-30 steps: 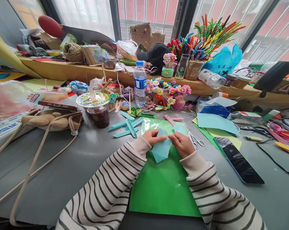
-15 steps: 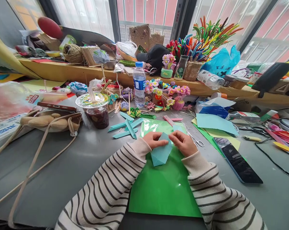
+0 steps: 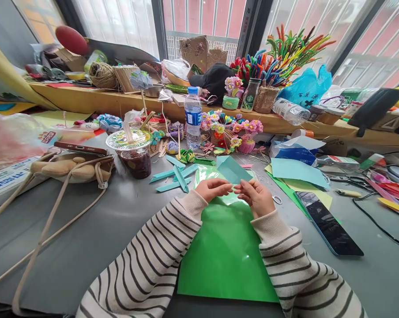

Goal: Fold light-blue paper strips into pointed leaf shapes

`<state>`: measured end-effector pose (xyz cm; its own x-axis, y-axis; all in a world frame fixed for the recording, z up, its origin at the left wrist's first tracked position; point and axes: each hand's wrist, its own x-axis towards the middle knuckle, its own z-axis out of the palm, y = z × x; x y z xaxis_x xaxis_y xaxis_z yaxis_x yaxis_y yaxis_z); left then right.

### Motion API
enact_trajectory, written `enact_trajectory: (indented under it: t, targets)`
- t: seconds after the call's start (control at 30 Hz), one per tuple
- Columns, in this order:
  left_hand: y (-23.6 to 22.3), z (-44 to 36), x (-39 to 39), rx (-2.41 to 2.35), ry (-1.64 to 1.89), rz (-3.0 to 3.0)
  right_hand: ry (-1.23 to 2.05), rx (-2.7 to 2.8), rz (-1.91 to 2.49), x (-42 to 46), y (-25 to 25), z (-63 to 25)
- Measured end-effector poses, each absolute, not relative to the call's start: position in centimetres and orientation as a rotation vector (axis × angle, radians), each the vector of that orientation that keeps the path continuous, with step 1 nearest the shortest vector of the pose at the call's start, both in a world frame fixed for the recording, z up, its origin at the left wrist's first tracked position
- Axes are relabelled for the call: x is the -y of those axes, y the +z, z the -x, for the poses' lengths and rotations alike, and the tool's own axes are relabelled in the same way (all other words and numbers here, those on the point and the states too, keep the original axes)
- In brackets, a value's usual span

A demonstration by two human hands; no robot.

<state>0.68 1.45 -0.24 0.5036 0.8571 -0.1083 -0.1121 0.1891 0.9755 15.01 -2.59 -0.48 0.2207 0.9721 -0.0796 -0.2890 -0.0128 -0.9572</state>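
Note:
A folded sheet of light-blue paper (image 3: 233, 169) is held tilted up above the upper part of a glossy green sheet (image 3: 231, 256). My right hand (image 3: 256, 195) pinches the paper's near right edge between thumb and fingers. From the other side, my left hand (image 3: 214, 190) is closed at the near corner, its fingertips almost meeting those of the right; the fingers partly hide that corner. Left of the green sheet lie several folded light-blue paper strips (image 3: 178, 176). A pair of scissors (image 3: 276, 200) shows one handle beside my right hand.
On the right are a phone (image 3: 328, 223) and a loose light-blue sheet (image 3: 299, 172) over green and yellow paper. A lidded cup of dark drink (image 3: 133, 154) and a strapped bag (image 3: 70, 167) stand left. Behind are a water bottle (image 3: 193, 117) and crochet flowers (image 3: 232, 128).
The light-blue paper has swung from hanging down toward me to pointing up and away. The fingers of both hands have come closer together at its near corner.

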Motion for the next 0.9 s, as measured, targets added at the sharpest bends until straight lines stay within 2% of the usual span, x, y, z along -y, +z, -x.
enact_trajectory:
  t: [0.13, 0.4, 0.7, 0.9]
  targets:
    - [-0.52, -0.94, -1.27, -0.886, 0.843, -1.122, 1.260, 0.978, 1.159, 2.60, -0.95, -14.83]
    - [0.13, -0.76, -1.04, -0.946, 0.878, -1.103, 1.159, 1.259, 1.270, 2.58, -1.18, -14.97]
    - [-0.37, -0.75, -1.21, -0.897, 0.851, -1.116, 0.955, 1.330, 1.320, 2.80, -1.01, -15.35]
    - [0.04, -0.46, -1.14, -0.954, 0.933, -1.134, 0.981, 1.449, 1.217, 3.09, -0.63, -14.82]
